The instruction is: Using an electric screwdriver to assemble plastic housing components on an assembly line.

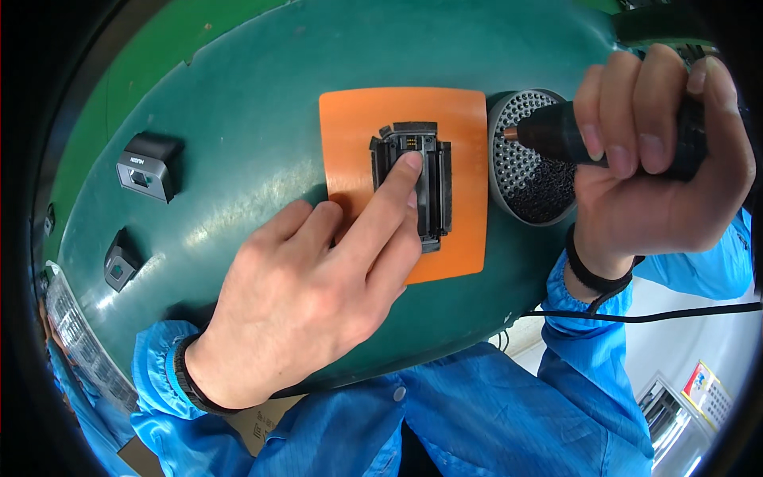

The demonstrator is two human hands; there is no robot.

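A black plastic housing lies on an orange mat, its open inner side up and small gold contacts near its far end. My left hand reaches over its left side; the index fingertip presses on it just below those contacts, and the thumb is hidden. In my right hand an electric screwdriver is gripped, fingers wrapped round its dark body. Its copper-coloured tip points left, over a round screw tray. Dark screws fill the tray's near right part; its perforated plate shows elsewhere.
Two dark grey plastic covers with square openings stand at the left of the green table: a larger cover and a smaller cover. A black cable runs by my right sleeve. Clear plastic trays sit beyond the table's left edge.
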